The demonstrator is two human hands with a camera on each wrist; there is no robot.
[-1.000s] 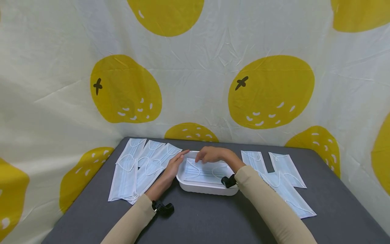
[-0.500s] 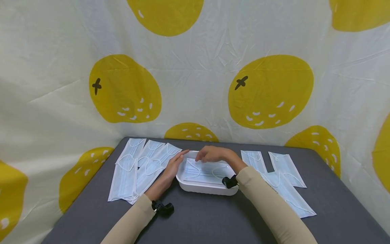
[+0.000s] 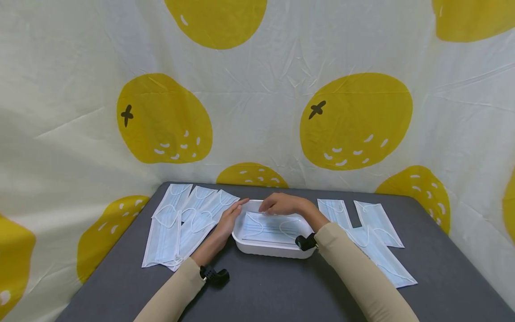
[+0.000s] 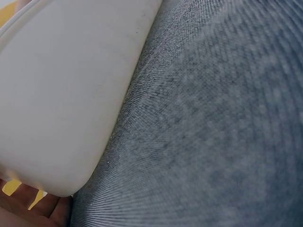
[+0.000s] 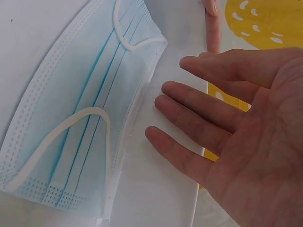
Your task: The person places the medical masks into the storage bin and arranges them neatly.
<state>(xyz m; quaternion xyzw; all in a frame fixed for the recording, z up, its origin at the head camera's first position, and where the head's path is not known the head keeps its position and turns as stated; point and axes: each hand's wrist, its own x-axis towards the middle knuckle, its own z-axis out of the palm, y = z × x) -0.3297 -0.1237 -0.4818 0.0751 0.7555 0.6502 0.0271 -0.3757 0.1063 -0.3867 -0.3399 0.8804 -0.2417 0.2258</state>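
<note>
A pale blue pleated face mask (image 3: 271, 230) is lying flat inside a white container (image 3: 273, 250), and its 2 white ear loops are curving over its upper face. The right hand (image 3: 284, 204) is hovering over the container's far side, its fingers spreading loosely with slight bends; it is gripping nothing, and in the right wrist view a gap is showing between its fingertips and the mask. The left hand (image 3: 227, 223) is resting along the container's left end, its fingers extending nearly straight and gripping nothing.

To the left, several overlapping masks (image 3: 165, 241) are fanning out near that hand. To the right, 3 more masks (image 3: 382, 257) are lying partly overlapped beside the right forearm. Everything is sitting on a dark grey desk (image 3: 265, 290). Beige sleeves (image 3: 362, 273) are covering both forearms. Behind, a white sheet (image 3: 257, 116) bearing yellow fruit shapes is hanging.
</note>
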